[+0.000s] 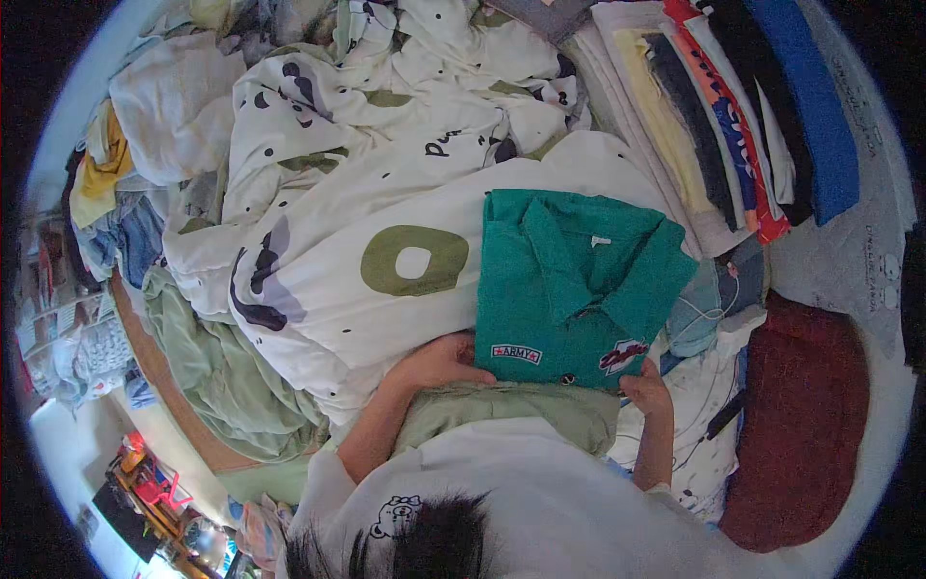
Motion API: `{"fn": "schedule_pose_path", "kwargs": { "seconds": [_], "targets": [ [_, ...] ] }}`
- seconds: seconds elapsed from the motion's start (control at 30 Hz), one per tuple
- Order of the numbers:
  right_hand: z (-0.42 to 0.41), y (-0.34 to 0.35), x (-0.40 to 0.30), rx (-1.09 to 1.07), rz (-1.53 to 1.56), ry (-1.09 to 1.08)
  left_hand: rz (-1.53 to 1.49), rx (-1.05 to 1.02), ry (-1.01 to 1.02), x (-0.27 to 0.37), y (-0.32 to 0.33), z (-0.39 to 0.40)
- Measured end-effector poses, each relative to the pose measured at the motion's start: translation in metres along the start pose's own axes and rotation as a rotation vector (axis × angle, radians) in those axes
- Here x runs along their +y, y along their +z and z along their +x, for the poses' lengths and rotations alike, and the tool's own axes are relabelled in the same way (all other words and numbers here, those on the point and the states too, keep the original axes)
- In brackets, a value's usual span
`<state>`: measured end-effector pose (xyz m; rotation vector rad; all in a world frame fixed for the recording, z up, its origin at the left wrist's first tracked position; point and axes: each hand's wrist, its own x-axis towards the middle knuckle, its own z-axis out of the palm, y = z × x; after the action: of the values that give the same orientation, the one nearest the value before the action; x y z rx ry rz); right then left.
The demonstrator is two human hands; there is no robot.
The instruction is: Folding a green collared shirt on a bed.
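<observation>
A green collared shirt (pixel 532 289), folded into a rough rectangle with patches on its front, lies before me on a white printed quilt. My left hand (pixel 445 362) grips its lower left corner, the fingers hidden beneath the cloth and the thumb near the edge. At the lower right corner, my right hand (pixel 647 387) pinches the fabric between thumb and fingers. Pale green cloth (pixel 506 405) lies across my lap, just below the shirt.
Folded garments (pixel 694 130) stand in a row at the upper right, beside blue cloth (pixel 810 108). A dark red cushion (pixel 803 427) is at the right, near a white cable (pixel 705 311). Crumpled green cloth (pixel 224 369) and piled clothes (pixel 173 108) lie at the left.
</observation>
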<state>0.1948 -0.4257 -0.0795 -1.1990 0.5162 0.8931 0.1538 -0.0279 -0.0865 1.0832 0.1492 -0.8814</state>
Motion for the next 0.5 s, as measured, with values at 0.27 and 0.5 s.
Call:
{"fn": "schedule_pose_path", "kwargs": {
  "seconds": [0.27, 0.5],
  "targets": [
    [0.011, 0.001, -0.012, -0.108, -0.026, 0.060, 0.117, -0.021, -0.052, 0.001, -0.003, 0.001],
    [0.005, -0.001, -0.021, -0.097, -0.055, 0.070, -0.085, -0.028, 0.018, 0.004, -0.001, -0.007]
  ]
}}
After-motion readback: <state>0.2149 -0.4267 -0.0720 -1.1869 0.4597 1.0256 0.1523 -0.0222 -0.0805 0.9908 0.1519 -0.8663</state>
